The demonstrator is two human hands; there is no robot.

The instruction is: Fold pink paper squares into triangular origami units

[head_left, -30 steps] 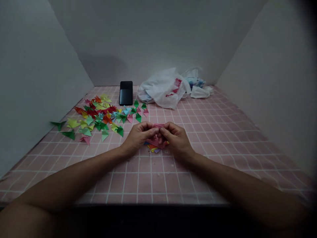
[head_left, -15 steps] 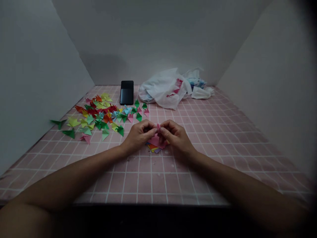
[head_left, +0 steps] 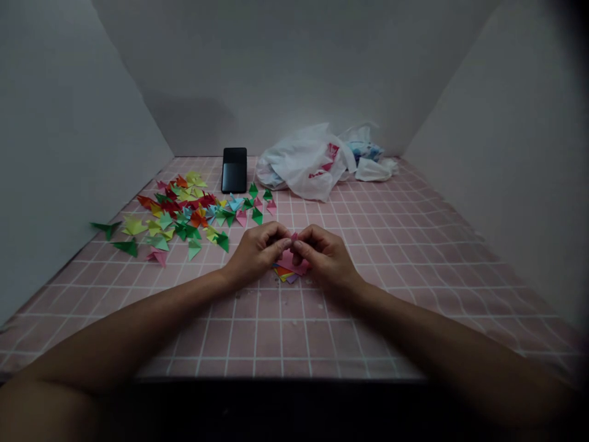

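My left hand [head_left: 257, 252] and my right hand [head_left: 324, 255] meet at the middle of the pink checked tabletop [head_left: 396, 245]. Both pinch a small pink paper piece [head_left: 293, 237] between their fingertips; only its tip shows above the fingers. Under the hands lies a small stack of coloured paper squares [head_left: 288, 269], pink on top with orange, yellow and purple edges showing. Most of the folded piece is hidden by my fingers.
A spread of several folded paper triangles [head_left: 184, 212] in green, red, yellow and blue covers the left of the table. A black phone [head_left: 234, 170] stands against the back wall. White plastic bags [head_left: 317, 159] lie at the back. Grey walls close in left, right and behind.
The pink paper showed as a wider flat strip between my fingers a second ago; now it is pinched narrower, with only a tip showing. My hands stayed in place.
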